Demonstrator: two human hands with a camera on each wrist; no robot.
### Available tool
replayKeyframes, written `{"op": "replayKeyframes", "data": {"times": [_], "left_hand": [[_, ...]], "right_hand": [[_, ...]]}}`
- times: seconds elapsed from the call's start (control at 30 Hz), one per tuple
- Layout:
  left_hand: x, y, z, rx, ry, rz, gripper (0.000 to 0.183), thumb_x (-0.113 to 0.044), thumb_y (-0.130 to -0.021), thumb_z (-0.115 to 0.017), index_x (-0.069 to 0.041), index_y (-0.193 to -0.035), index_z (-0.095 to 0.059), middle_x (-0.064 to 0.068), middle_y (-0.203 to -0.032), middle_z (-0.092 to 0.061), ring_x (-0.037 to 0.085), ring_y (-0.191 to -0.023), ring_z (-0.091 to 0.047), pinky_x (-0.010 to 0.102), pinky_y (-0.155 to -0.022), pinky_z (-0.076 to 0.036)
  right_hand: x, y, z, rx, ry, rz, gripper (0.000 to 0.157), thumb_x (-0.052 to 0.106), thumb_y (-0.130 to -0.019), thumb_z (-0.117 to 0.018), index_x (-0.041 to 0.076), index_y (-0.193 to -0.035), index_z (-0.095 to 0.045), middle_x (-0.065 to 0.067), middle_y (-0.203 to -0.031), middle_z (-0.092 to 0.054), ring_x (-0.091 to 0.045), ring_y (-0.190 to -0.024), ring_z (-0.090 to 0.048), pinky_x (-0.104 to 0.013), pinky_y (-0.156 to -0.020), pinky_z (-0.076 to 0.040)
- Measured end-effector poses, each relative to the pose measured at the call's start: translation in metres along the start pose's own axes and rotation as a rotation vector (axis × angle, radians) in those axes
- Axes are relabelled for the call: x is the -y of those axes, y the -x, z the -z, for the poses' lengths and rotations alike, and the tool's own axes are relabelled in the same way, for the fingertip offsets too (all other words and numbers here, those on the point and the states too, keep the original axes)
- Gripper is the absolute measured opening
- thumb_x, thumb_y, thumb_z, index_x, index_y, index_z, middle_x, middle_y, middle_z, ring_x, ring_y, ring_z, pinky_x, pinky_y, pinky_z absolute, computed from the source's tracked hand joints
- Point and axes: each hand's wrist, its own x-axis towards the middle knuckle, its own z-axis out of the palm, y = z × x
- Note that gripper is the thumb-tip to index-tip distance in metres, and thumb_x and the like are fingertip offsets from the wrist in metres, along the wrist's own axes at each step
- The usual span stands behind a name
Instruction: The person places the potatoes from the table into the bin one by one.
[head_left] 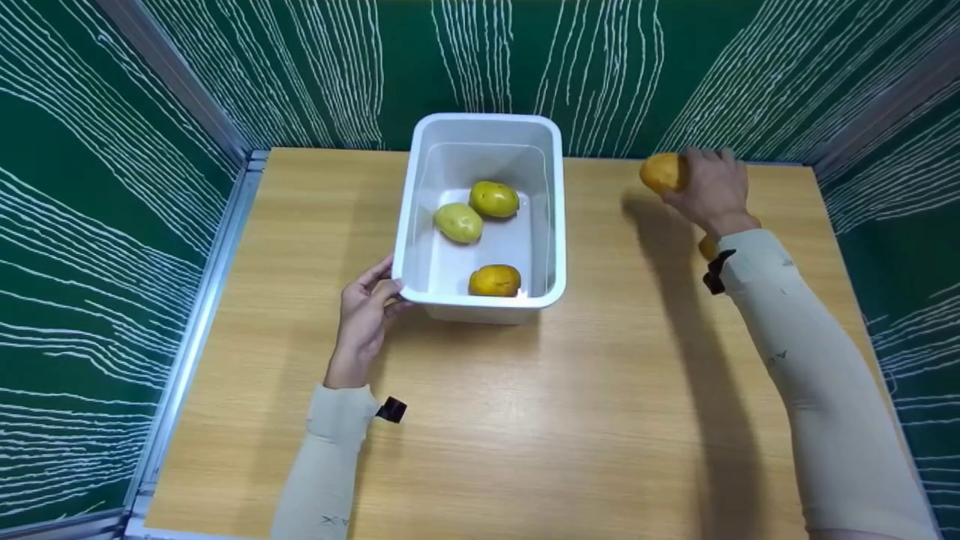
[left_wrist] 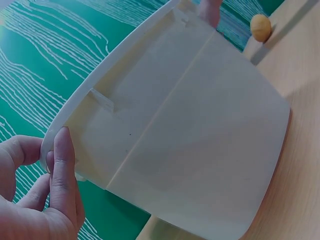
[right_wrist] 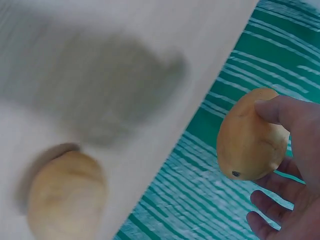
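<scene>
- Head view, key relation: the held fruit (head_left: 661,173) was right of the white bin (head_left: 553,289), well apart from it, near the table's far edge. Getting from one to the other would run leftward, across bare table (head_left: 480,420).
- Head view, axes: the fruit's visible part pointed roughly left, toward the bin, its other end hidden by my fingers; the bin's long axis ran near to far.
- Head view, hands: my right hand (head_left: 709,187) was grasping that fruit, so it was the nearer one. My left hand (head_left: 365,311) gripped the bin's near-left corner, bin between it and the fruit.
- Head view, others: three fruits in the bin, two greenish (head_left: 458,223) (head_left: 494,199), one orange (head_left: 495,280); a spare fruit (head_left: 707,247) partly hidden by my right wrist.
- Left wrist view: my left thumb and fingers pinched the rim from both sides. Bin wall blocked most of the view; a fruit showed past it, probably the spare.
- Right wrist view: held fruit between thumb and fingers, long axis near upright, slightly slanted, green wall (right_wrist: 165,200) behind. Looked raised: shadow fell apart on the table. Spare fruit lay lower left, apart from my hand.
</scene>
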Motion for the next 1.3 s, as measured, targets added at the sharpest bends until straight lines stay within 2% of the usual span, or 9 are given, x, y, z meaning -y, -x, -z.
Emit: {"op": "replayKeyframes", "data": {"times": [0.2,0.37,0.67,1.07,1.3], "left_hand": [[0.0,0.0,0.0,0.002,0.0,0.008,0.052,0.015,-0.096,-0.056,0.008,-0.147,-0.054,0.02,-0.129,-0.06,0.014,-0.075,-0.065,0.02,-0.065,-0.065],[0.001,-0.001,0.001,0.003,-0.002,-0.001,0.051,0.015,-0.096,-0.056,0.008,-0.147,-0.055,0.02,-0.125,-0.059,0.014,-0.074,-0.065,0.02,-0.064,-0.065],[0.003,-0.001,0.001,0.009,0.003,-0.033,0.05,0.016,-0.096,-0.056,0.011,-0.145,-0.055,0.008,-0.113,-0.062,0.013,-0.072,-0.065,0.019,-0.062,-0.064],[0.002,-0.001,0.001,0.005,0.006,-0.009,0.05,0.014,-0.097,-0.057,0.009,-0.146,-0.054,0.013,-0.119,-0.063,0.013,-0.074,-0.067,0.02,-0.065,-0.065],[0.002,0.0,0.0,0.0,0.011,-0.007,0.051,0.016,-0.096,-0.055,0.008,-0.147,-0.054,0.013,-0.121,-0.064,0.014,-0.072,-0.066,0.02,-0.064,-0.065]], "right_hand": [[0.025,-0.002,0.012,-0.074,0.005,0.06,0.066,0.023,-0.097,-0.074,-0.004,-0.151,-0.045,-0.033,-0.143,-0.053,-0.05,-0.123,-0.039,-0.067,-0.11,-0.037],[0.048,-0.005,0.02,-0.098,-0.014,0.09,0.067,0.022,-0.097,-0.075,-0.001,-0.152,-0.045,-0.03,-0.145,-0.053,-0.049,-0.127,-0.039,-0.067,-0.116,-0.035],[0.086,-0.003,0.027,-0.127,-0.007,0.162,0.069,0.025,-0.096,-0.077,0.0,-0.152,-0.046,-0.028,-0.145,-0.055,-0.046,-0.126,-0.042,-0.066,-0.117,-0.039],[0.123,0.003,0.035,-0.169,-0.017,0.247,0.068,0.031,-0.096,-0.077,0.003,-0.151,-0.049,-0.022,-0.146,-0.058,-0.043,-0.125,-0.046,-0.058,-0.116,-0.042],[0.153,0.007,0.038,-0.203,-0.02,0.298,0.067,0.032,-0.095,-0.079,0.003,-0.149,-0.052,-0.021,-0.144,-0.06,-0.041,-0.126,-0.048,-0.056,-0.114,-0.044]]}}
